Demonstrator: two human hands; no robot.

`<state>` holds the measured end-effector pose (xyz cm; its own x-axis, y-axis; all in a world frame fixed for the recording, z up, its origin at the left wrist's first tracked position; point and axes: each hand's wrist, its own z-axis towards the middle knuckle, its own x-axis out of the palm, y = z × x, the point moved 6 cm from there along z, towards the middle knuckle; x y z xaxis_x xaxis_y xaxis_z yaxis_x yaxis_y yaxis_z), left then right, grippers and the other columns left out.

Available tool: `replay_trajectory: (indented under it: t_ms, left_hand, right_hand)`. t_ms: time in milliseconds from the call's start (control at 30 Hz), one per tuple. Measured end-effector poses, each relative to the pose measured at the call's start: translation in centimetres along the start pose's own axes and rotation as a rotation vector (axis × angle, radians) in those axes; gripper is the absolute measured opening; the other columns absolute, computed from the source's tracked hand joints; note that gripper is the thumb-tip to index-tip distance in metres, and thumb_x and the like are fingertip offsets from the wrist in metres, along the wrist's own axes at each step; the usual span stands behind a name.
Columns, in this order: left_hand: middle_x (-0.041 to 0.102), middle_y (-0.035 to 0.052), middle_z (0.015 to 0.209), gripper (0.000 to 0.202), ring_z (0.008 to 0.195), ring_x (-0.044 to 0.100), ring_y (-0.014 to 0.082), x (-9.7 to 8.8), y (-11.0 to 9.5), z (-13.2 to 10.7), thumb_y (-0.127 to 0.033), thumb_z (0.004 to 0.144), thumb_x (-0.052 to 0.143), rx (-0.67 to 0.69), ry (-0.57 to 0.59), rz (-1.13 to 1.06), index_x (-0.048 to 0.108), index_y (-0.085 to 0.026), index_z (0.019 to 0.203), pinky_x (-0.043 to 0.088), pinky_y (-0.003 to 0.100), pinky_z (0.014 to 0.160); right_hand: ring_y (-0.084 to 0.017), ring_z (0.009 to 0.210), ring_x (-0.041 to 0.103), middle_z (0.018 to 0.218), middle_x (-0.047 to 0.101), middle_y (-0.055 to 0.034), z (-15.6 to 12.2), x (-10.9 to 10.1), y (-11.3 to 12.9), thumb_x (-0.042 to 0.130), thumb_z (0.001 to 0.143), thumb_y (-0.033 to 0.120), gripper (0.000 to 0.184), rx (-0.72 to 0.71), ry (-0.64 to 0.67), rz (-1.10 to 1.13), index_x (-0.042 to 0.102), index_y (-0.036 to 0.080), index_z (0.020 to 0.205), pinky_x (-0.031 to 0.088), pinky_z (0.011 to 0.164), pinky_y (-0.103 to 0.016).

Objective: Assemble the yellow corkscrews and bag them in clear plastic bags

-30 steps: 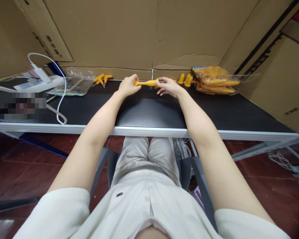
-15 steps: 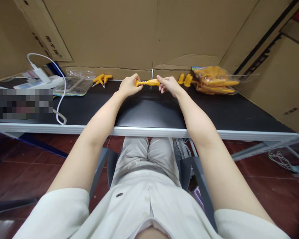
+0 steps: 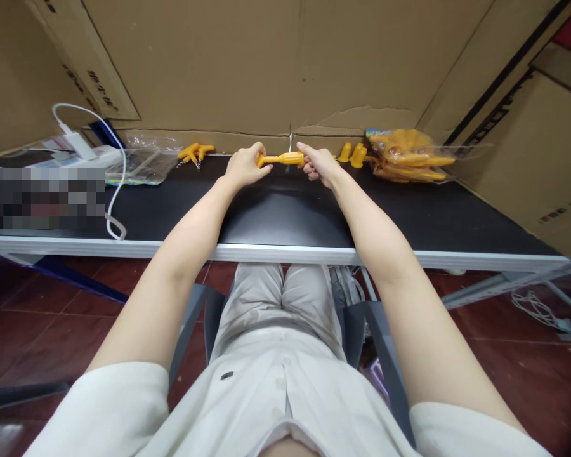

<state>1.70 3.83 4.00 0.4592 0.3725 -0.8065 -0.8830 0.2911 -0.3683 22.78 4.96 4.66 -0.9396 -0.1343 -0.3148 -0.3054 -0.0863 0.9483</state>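
Note:
Both my hands meet at the far side of a black table [image 3: 285, 216]. My left hand [image 3: 245, 164] is closed round the left end of a small yellow plastic tool [image 3: 282, 158] that lies level between the hands. My right hand [image 3: 318, 163] pinches its right end, with the fingers curled. Just right of that hand stand a few loose yellow plastic caps [image 3: 353, 153]. A small heap of yellow T-shaped pieces [image 3: 195, 151] lies to the left of my left hand.
A clear bag of yellow parts [image 3: 406, 155] lies at the back right. At the back left are an empty clear bag [image 3: 145, 162], a white power strip [image 3: 83, 154] and its cable [image 3: 115, 190]. Cardboard walls [image 3: 247, 63] close in the table.
My right hand's fingers, spread along the tool a second ago, have curled into a pinch on its right end. The left hand has kept its grip.

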Motion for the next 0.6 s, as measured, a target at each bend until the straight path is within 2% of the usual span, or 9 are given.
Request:
replay_trajectory:
  t_ms: [100,167,233,333,400,467,600]
  left_hand:
    - [0.077,0.0101,0.115,0.050,0.123,0.070,0.0380,0.1,0.2,0.0,-0.038,0.087,0.074,-0.016,0.033,0.001,0.069,-0.026,0.136,0.050,0.050,0.115]
    - [0.077,0.0108,0.117,0.050,0.123,0.070,0.0381,0.1,0.2,0.0,-0.038,0.087,0.074,-0.025,0.052,-0.001,0.070,-0.025,0.135,0.051,0.051,0.114]
    - [0.077,0.0115,0.117,0.049,0.122,0.070,0.0381,0.0,0.2,0.1,-0.040,0.087,0.073,-0.027,0.053,-0.008,0.070,-0.024,0.134,0.052,0.051,0.112]
    - [0.077,0.0111,0.114,0.048,0.120,0.071,0.0371,0.0,0.3,0.1,-0.039,0.086,0.074,-0.022,0.042,-0.031,0.071,-0.023,0.131,0.052,0.051,0.112]
    - [0.077,0.0101,0.114,0.049,0.121,0.070,0.0365,0.0,0.3,0.2,-0.037,0.085,0.073,-0.015,0.039,-0.048,0.071,-0.024,0.131,0.052,0.050,0.112]
    - [0.077,0.0098,0.115,0.049,0.122,0.070,0.0366,0.0,0.4,0.2,-0.037,0.084,0.073,-0.012,0.044,-0.056,0.071,-0.024,0.132,0.052,0.050,0.113]
    - [0.077,0.0114,0.118,0.049,0.125,0.069,0.0371,-0.1,0.4,0.2,-0.037,0.085,0.073,-0.031,0.057,-0.052,0.071,-0.022,0.132,0.051,0.049,0.113]
  right_hand:
    - [-0.007,0.041,0.032,0.055,0.045,0.0057,0.0,0.1,-0.5,0.066,0.102,0.075,0.055,0.027,0.031,-0.040,0.063,0.020,0.096,0.026,0.034,-0.018]
    - [-0.008,0.045,0.041,0.065,0.055,0.0029,0.1,0.0,-0.6,0.070,0.101,0.072,0.052,-0.015,0.017,-0.078,0.062,0.020,0.098,0.029,0.037,-0.019]
    - [-0.009,0.057,0.055,0.083,0.065,-0.0008,0.2,-0.2,-0.2,0.081,0.096,0.063,0.047,-0.148,-0.019,-0.111,0.062,0.021,0.104,0.038,0.045,-0.018]
    - [-0.015,0.087,0.069,0.108,0.070,-0.0037,0.3,-0.5,0.6,0.097,0.083,0.044,0.051,-0.388,-0.044,-0.170,0.063,0.023,0.113,0.055,0.069,-0.020]
    - [-0.020,0.105,0.070,0.115,0.071,-0.0049,0.4,-0.6,0.7,0.101,0.076,0.035,0.054,-0.466,-0.019,-0.233,0.064,0.023,0.114,0.059,0.086,-0.026]
    - [-0.024,0.115,0.069,0.117,0.071,-0.0060,0.6,-0.8,0.7,0.100,0.074,0.028,0.053,-0.494,0.011,-0.298,0.065,0.023,0.113,0.060,0.097,-0.032]
    - [-0.027,0.116,0.068,0.123,0.072,-0.0074,0.9,-1.4,0.8,0.094,0.074,0.015,0.050,-0.513,0.033,-0.390,0.064,0.024,0.112,0.059,0.106,-0.041]
